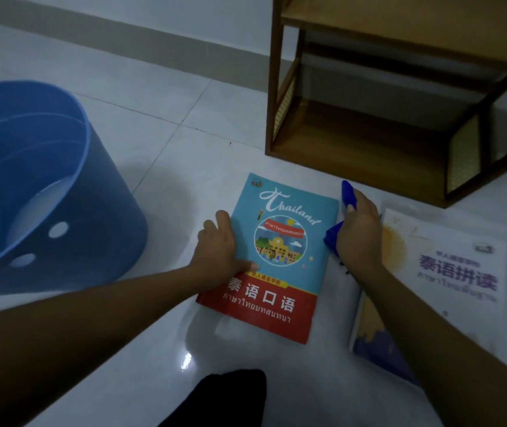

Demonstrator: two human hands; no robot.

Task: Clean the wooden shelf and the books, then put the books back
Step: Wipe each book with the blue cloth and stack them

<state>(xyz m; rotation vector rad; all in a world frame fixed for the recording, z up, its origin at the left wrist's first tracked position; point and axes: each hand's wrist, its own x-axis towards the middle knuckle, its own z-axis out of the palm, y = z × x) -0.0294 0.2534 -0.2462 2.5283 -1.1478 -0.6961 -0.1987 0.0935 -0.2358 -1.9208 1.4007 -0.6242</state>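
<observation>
On the tiled floor (159, 124), in front of the wooden shelf (369, 143), lies the blue-and-red book (280, 241). Left hand (218, 251) grips its left edge, thumb on the cover. Right hand (358, 232) clutches a blue cloth (347, 194) at the book's right edge, beside a white book (455, 272); a blue bucket (61, 211) stands left.

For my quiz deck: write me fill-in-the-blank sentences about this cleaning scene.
The right hand grips a ____ cloth.
The left hand holds the book titled ____.
The bucket stands on that book's ____ side.
The cloth is at the book's ____ edge.
Missing: blue; Thailand; left; right.
</observation>
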